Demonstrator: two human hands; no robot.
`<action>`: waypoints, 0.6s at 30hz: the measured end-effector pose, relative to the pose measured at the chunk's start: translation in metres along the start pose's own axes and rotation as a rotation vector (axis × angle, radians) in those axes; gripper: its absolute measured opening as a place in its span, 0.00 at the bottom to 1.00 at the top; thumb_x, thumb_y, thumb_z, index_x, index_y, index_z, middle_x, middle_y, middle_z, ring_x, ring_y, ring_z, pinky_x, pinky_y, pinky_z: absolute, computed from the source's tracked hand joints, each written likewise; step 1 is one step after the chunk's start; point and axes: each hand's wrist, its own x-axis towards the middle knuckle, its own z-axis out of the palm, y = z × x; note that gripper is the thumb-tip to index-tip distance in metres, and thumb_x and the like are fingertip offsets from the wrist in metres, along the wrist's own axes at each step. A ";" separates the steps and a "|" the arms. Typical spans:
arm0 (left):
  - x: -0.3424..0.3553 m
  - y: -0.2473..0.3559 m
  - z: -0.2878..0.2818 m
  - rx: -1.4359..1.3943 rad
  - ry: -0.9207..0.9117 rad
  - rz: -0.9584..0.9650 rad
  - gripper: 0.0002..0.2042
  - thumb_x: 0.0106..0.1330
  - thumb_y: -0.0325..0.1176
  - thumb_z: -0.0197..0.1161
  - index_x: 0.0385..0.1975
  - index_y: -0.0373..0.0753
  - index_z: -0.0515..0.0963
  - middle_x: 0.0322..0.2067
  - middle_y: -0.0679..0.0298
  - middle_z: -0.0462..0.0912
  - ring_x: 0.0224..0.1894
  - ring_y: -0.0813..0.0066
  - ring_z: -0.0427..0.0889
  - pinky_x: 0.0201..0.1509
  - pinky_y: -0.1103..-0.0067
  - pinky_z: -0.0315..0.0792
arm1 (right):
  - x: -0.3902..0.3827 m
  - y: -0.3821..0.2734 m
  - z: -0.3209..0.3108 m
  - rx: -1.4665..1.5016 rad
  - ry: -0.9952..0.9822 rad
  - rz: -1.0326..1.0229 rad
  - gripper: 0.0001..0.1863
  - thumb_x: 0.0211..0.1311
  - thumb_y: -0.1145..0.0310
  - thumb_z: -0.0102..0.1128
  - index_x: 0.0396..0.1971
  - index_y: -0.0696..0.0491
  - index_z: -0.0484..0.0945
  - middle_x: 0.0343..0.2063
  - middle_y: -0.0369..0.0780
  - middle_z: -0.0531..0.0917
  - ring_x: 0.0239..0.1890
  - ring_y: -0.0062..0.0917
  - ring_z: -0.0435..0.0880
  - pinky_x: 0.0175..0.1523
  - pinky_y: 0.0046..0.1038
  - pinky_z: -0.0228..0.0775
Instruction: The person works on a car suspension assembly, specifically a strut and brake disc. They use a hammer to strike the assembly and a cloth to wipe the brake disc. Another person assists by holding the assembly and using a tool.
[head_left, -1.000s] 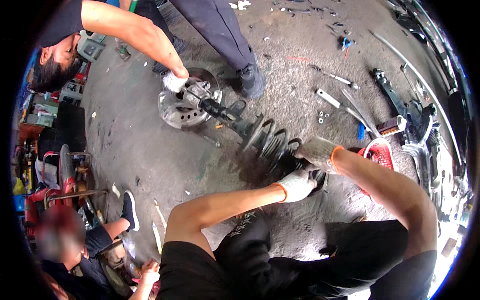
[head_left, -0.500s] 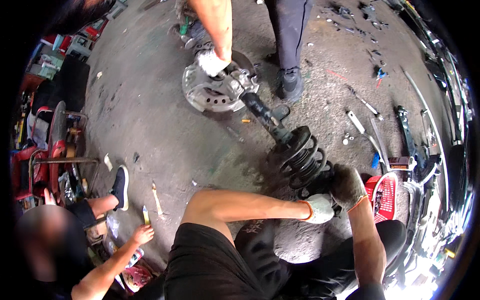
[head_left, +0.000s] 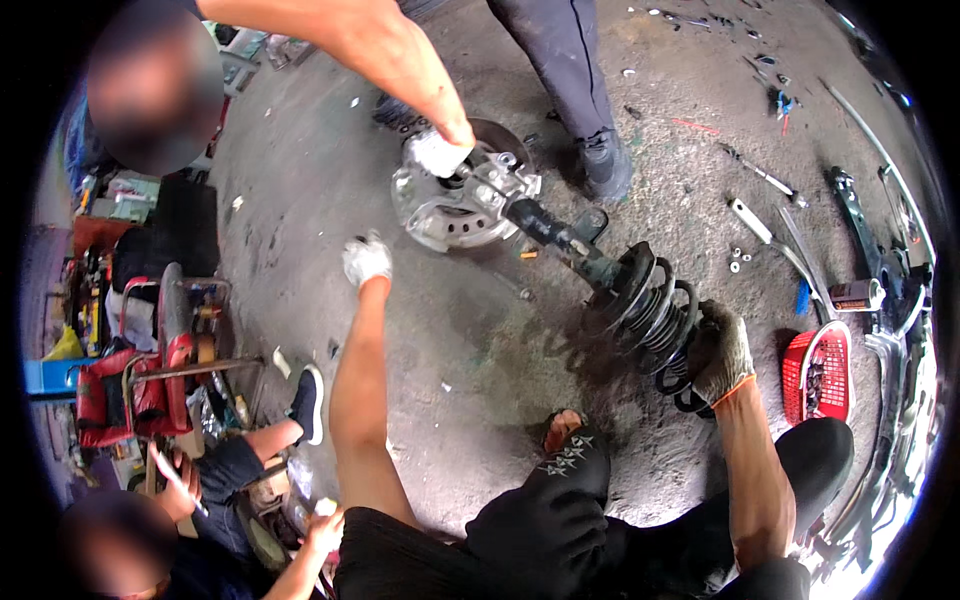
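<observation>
On a Stained Gray Floor [head_left: 280, 200], at Work Around a Black Strut [head_left: 575, 250]

Running diagonally from upper center to right of center, with a coil spring [head_left: 655, 312] around the lower-right stretch. Joined at the upper-left end to a silver wheel hub assembly [head_left: 490, 190]. Seen at far left: a red-cushioned metal chair [head_left: 180, 350], backed by shop clutter. At right of center, with a gloved right hand [head_left: 722, 352] curled around the far end of the spring and closed on it, fingertips partly hidden. At upper center, with a co-worker's white-gloved hand [head_left: 440, 155] on the hub assembly, exact grip hard to tell. At left of center, with a gloved left hand [head_left: 367, 260] stretched over the floor, fingers loosely bent and about half open, holding nothing visible, well apart from the strut. Pictured at right: a red basket [head_left: 798, 375] with small dark parts inside, and, just above, a can [head_left: 857, 296] on its side. Scattered nearby: small metal rings [head_left: 735, 266]. Spotted just below the hub assembly: an orange stub [head_left: 529, 255].
</observation>
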 end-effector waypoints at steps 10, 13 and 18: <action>-0.010 0.077 0.114 -0.018 -0.351 -0.236 0.18 0.58 0.44 0.56 0.38 0.36 0.79 0.44 0.57 0.81 0.43 0.64 0.81 0.43 0.69 0.75 | 0.045 0.002 -0.102 -0.919 -0.044 -0.637 0.13 0.51 0.67 0.58 0.38 0.50 0.78 0.33 0.40 0.83 0.35 0.31 0.82 0.41 0.32 0.74; 0.044 0.059 0.124 0.013 -0.457 -0.255 0.10 0.56 0.37 0.58 0.35 0.43 0.81 0.42 0.66 0.83 0.37 0.73 0.83 0.35 0.74 0.75 | 0.043 0.006 -0.084 -0.771 -0.050 -0.623 0.14 0.48 0.67 0.62 0.38 0.47 0.80 0.33 0.41 0.83 0.36 0.33 0.82 0.41 0.32 0.73; 0.060 0.063 0.133 -0.240 -0.176 -0.401 0.14 0.63 0.37 0.52 0.41 0.40 0.81 0.46 0.57 0.81 0.47 0.63 0.81 0.44 0.72 0.76 | 0.026 -0.002 -0.071 -0.723 -0.050 -0.518 0.06 0.57 0.70 0.50 0.30 0.54 0.76 0.22 0.36 0.79 0.20 0.20 0.75 0.23 0.20 0.66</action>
